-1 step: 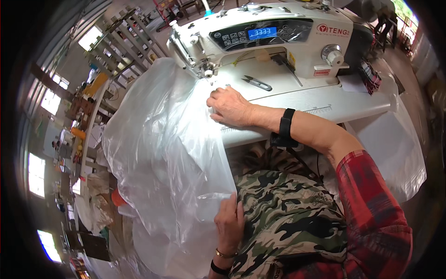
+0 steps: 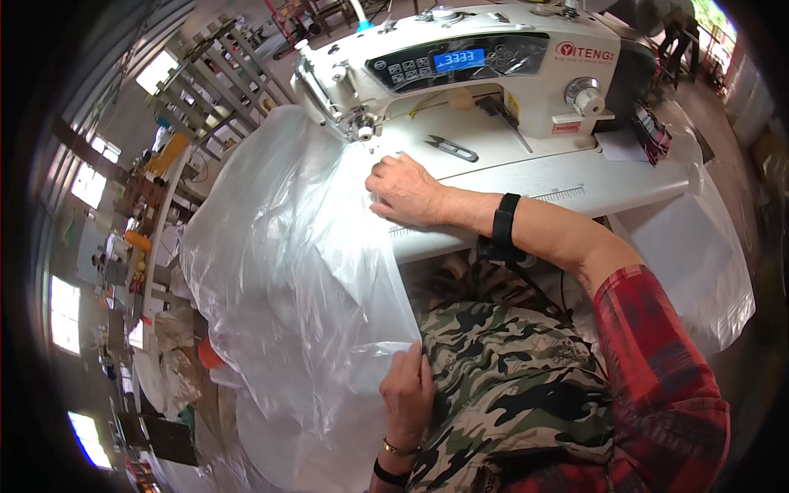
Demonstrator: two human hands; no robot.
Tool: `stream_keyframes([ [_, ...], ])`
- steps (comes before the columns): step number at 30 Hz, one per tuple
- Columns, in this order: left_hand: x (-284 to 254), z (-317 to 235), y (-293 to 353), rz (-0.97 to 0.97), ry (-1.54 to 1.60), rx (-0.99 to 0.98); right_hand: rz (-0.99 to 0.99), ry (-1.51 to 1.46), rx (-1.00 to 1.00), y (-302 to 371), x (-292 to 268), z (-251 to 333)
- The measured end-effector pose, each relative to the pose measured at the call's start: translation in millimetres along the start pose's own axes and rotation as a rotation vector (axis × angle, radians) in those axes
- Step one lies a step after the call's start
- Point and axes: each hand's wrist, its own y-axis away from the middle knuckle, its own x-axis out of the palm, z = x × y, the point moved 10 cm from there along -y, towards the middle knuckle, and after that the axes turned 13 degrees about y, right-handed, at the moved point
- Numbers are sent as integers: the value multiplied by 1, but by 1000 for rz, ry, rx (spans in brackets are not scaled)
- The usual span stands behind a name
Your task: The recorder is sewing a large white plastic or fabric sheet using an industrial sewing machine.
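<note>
A large translucent white plastic sheet drapes from a white sewing machine down over its left side toward my lap. My right hand rests on the machine bed just in front of the needle area, its fingers curled on the sheet's edge. Lower down, my left hand pinches the same right-hand edge of the sheet, beside my camouflage-patterned clothing. The fingertips of both hands are partly hidden. Behind my right hand, small thread snips lie on the bed.
A dark tool with a thin shaft lies under the machine arm. More pale sheeting hangs at the right end of the table. Shelving stands at the far left, and an orange object shows beyond the sheet.
The machine appears very slightly farther left in the picture. Both hands keep about the same place and grip on the sheet.
</note>
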Motion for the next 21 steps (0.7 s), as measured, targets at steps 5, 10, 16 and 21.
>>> stream_keyframes([
  [5, 5, -7, -16, 23, -1, 123, 8, 43, 7, 5, 6, -1],
  [10, -1, 1, -32, -2, -63, 188, 98, 1, -23, 6, 12, 2],
  [16, -12, 2, -72, 15, -144, 200, 169, -75, -54, 9, 19, 5],
  [21, -13, -5, -115, 0, -158, 235, 195, -92, -41, 9, 22, 4],
])
